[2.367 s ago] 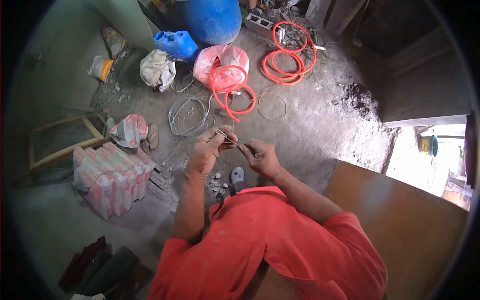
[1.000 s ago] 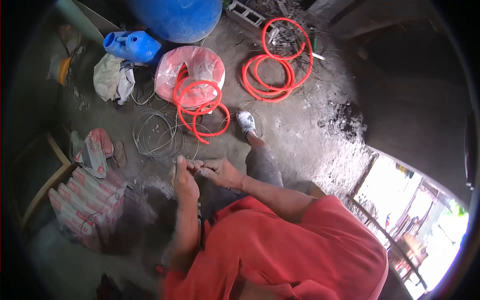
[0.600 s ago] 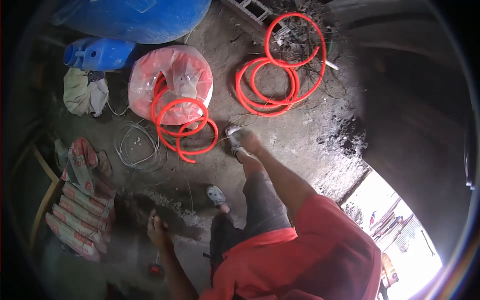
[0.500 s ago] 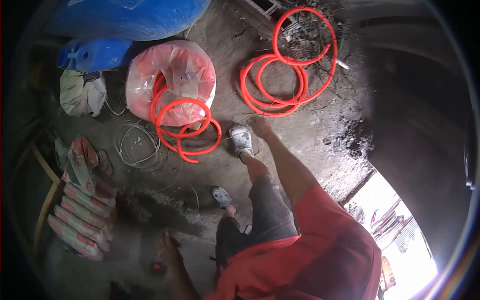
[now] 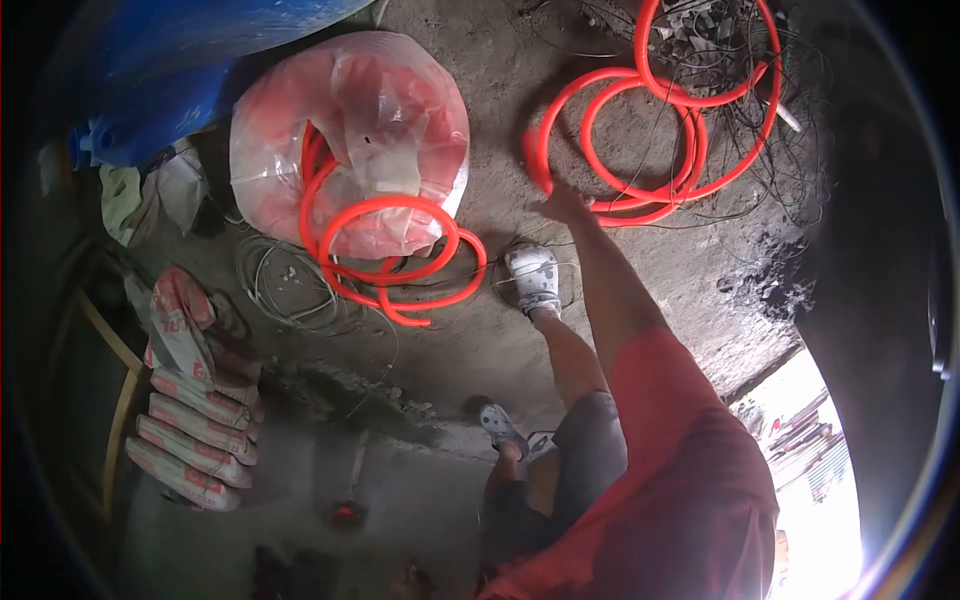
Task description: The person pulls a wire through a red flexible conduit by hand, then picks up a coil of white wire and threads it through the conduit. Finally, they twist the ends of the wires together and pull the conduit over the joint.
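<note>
My right hand (image 5: 567,206) reaches down to the near edge of a loose orange hose coil (image 5: 605,85) on the ground. The fingers appear to grip the hose where it passes under them, though the hand partly hides that spot. The hose's free left end beside the hand is smeared by motion. Thin wire lies around the hand and over the grey-white clog (image 5: 532,275) on my foot. My left hand (image 5: 415,580) shows only as a dim patch at the bottom edge, its fingers too dark to make out.
A plastic-wrapped roll (image 5: 350,110) lies left, with more orange hose (image 5: 385,203) spilling out. Blue containers (image 5: 180,80) stand behind it. Thin wire (image 5: 290,290) is coiled on the floor near stacked sacks (image 5: 190,440). Rubble and tangled wires (image 5: 710,30) are at upper right.
My right hand has moved from below the coil onto its near edge, and the hose end there now blurs. The view has shifted, and my left hand has dropped toward the bottom edge.
</note>
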The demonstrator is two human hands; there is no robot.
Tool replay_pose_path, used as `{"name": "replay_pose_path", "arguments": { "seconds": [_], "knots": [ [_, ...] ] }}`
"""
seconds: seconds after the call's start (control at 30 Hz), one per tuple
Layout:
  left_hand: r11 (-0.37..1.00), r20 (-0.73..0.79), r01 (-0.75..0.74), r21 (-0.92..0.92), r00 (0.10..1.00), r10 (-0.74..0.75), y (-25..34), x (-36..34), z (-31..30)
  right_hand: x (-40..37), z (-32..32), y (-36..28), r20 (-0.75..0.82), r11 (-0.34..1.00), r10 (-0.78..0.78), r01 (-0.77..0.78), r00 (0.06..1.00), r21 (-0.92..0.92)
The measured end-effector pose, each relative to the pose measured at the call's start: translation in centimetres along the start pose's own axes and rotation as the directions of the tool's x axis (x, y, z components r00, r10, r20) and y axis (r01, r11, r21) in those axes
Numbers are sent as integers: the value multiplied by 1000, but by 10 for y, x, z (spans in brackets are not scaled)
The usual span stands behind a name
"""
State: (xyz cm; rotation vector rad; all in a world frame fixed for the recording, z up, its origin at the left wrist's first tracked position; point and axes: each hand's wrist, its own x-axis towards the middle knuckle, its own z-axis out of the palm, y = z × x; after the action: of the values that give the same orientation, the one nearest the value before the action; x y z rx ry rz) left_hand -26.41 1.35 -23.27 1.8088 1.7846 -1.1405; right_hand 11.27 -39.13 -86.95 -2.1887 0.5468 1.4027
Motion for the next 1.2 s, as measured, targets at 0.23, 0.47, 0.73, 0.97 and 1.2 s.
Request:
{"name": "replay_pose_path", "arguments": {
  "seconds": [0.23, 0.47, 0.73, 0.97, 1.2],
  "knots": [
    [977, -75, -106, -186, 993, 94, 34, 36, 7, -90, 104, -53, 106, 769, -638, 622, 763, 148],
    [846, 114, -401, -350, 879, 464, 246, -8, 10, -425, -56, -158, 497, 603, -794, 564, 351, 565],
    [389, 91, -632, -670, 450, 888, 220, -15, -85, -559, -13, -136, 447, 576, -799, 725, 402, 378],
    [254, -686, -893, -372, 449, 573, 100, -3, -295, -485, -7, 14, -176, 846, -453, 359, 874, -395],
    [82, -334, -450, -889, 762, 555, 52, 229, -320, -776, -86, 104, -916, 887, -277, 288, -291, -360]
  ]
}}
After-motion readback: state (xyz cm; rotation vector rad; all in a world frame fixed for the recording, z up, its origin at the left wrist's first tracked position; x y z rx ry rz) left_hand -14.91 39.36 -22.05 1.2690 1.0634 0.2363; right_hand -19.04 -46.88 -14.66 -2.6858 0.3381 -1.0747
